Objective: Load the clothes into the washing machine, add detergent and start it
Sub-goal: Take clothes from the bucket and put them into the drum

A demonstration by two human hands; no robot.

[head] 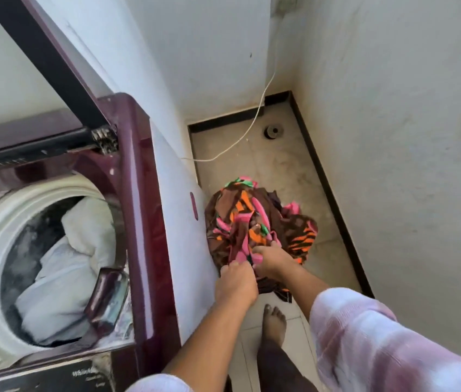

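Note:
A top-loading washing machine [141, 193] with a maroon top stands at the left, its lid [54, 60] raised. White and pale blue clothes [62, 267] lie in its drum. On the floor to its right sits a heap of brown cloth with pink, orange and green print [249, 216]. My left hand [236, 284] and my right hand [271, 260] are both down at the near side of that heap, fingers closed on the printed cloth.
The floor strip between the machine's white side panel [184, 222] and the right wall [393, 137] is narrow. A white cord [254, 120] runs down the back wall to the floor. A round floor drain [273, 132] sits in the far corner. My bare foot [274, 323] stands just behind the heap.

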